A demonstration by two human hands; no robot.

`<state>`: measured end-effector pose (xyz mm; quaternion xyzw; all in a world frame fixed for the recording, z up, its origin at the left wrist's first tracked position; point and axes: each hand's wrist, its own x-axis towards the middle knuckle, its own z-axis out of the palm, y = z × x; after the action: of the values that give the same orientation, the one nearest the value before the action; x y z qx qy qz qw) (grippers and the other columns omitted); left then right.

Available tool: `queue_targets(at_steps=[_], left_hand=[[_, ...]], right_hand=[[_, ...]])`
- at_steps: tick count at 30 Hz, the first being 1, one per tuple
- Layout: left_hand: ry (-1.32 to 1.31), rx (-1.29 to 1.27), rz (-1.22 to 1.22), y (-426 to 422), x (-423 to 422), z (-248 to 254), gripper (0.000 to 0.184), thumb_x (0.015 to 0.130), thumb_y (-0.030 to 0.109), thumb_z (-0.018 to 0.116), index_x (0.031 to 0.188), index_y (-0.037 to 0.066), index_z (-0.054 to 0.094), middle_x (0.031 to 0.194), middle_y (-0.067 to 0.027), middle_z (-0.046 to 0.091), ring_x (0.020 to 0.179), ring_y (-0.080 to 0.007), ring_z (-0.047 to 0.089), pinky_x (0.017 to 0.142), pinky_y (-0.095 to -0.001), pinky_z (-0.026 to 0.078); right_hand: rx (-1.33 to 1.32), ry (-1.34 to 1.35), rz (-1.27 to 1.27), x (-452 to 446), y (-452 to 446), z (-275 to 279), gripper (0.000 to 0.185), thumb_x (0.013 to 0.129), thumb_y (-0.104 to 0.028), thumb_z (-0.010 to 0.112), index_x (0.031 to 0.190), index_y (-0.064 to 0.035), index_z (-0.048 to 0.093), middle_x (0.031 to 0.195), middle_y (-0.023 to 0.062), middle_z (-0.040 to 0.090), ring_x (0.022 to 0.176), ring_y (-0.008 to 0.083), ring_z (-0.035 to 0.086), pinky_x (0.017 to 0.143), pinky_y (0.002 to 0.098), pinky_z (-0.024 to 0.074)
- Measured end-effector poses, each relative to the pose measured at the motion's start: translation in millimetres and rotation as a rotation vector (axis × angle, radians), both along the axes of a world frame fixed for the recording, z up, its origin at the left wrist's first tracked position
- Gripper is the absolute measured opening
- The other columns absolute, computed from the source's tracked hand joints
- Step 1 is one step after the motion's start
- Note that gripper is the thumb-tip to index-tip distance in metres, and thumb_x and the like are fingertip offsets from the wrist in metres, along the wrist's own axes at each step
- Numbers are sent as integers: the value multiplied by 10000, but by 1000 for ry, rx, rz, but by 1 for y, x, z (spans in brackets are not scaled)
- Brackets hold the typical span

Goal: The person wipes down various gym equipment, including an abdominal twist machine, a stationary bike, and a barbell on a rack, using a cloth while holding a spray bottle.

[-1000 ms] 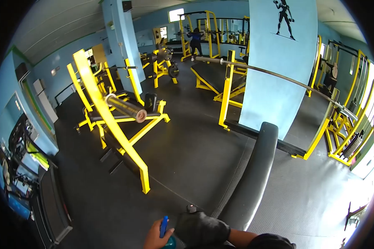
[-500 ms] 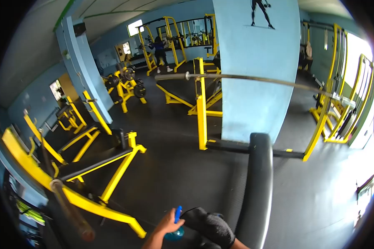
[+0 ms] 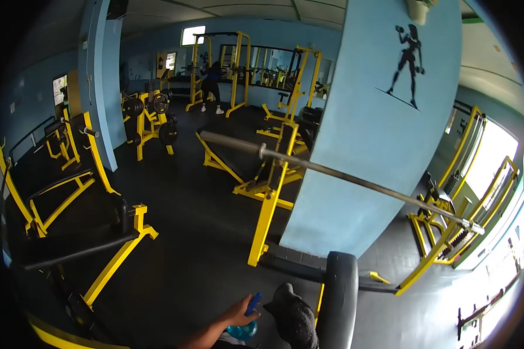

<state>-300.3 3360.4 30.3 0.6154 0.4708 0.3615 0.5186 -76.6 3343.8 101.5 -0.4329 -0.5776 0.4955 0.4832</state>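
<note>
My left hand (image 3: 240,313) is closed around the neck of a spray bottle, whose blue top (image 3: 253,303) sticks up past the fingers. Below the palm shows the bottle's clear teal body (image 3: 243,331). Close by on the right, a dark grey cloth (image 3: 294,317) covers my right hand, hiding its fingers. Just beyond the cloth is the padded black bench (image 3: 339,302), apart from the bottle. A bare barbell (image 3: 337,173) rests across the yellow uprights (image 3: 269,212) in front of me.
A blue pillar (image 3: 372,139) stands behind the barbell. At left is another black bench (image 3: 78,245) with a yellow frame. Weight plates hang on a rack (image 3: 148,128) farther back, and a person (image 3: 211,87) stands near the mirrors. Cable machines (image 3: 454,215) line the right side.
My view has turned and tilted, so the barbell slants more and the left bench sits farther left. The spray bottle stays in my left hand; the cloth appears more upright.
</note>
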Motion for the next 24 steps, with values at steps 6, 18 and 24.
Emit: queue_targets(at_steps=[6, 18, 24], left_hand=[[330, 76, 72, 74, -75, 6, 505, 840, 236, 701, 1241, 23, 480, 1126, -152, 599, 954, -241, 649, 831, -345, 492], [201, 28, 569, 181, -220, 43, 521, 824, 203, 714, 1247, 12, 478, 1146, -101, 615, 879, -175, 675, 808, -334, 515], [121, 21, 632, 248, -256, 45, 522, 809, 172, 728, 1238, 2, 483, 1135, -105, 620, 843, -170, 675, 795, -326, 514]], right_hand=[[343, -260, 36, -59, 153, 54, 359, 968, -59, 431, 1292, 92, 460, 1088, 142, 617, 992, 262, 597, 901, 376, 474], [634, -1080, -150, -279, 504, 134, 309, 788, -262, 609, 956, -12, 675, 1044, 210, 659, 1006, 374, 601, 890, 424, 442], [776, -967, -309, -404, 530, 147, 388, 874, -416, 552, 869, -42, 656, 894, 149, 658, 889, 317, 620, 800, 418, 436]])
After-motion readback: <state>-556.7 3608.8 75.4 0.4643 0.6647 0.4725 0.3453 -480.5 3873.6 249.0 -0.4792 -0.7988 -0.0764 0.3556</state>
